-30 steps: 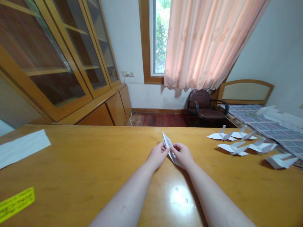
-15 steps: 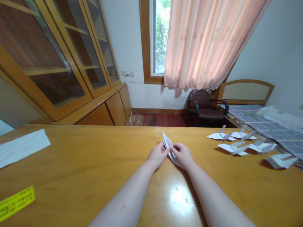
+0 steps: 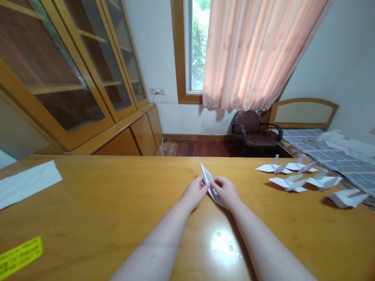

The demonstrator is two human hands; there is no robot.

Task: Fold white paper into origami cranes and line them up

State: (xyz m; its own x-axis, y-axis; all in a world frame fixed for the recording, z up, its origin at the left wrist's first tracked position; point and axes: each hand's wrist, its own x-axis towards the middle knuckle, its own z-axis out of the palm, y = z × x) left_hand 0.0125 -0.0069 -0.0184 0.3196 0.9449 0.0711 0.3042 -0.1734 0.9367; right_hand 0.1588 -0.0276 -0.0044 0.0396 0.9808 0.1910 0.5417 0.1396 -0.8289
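A folded piece of white paper (image 3: 206, 175), narrow and pointed at its far end, is held between both hands above the middle of the wooden table (image 3: 117, 203). My left hand (image 3: 194, 192) pinches its left edge with thumb and fingers. On the other side, my right hand (image 3: 227, 192) grips the paper, its thumb close to the left thumb. The right hand covers part of the lower half. Several white folded paper cranes (image 3: 288, 182) stand at the table's right side, apart from my hands.
White paper sheets (image 3: 32, 181) lie at the table's far left, and a yellow label with writing (image 3: 22, 255) is at the near left. Beyond the far edge are a brown armchair (image 3: 249, 128), a bed (image 3: 336, 150) and a glass-door cabinet (image 3: 88, 58).
Both hands keep their grip on the folded paper with hardly any movement. The view has shifted very slightly.
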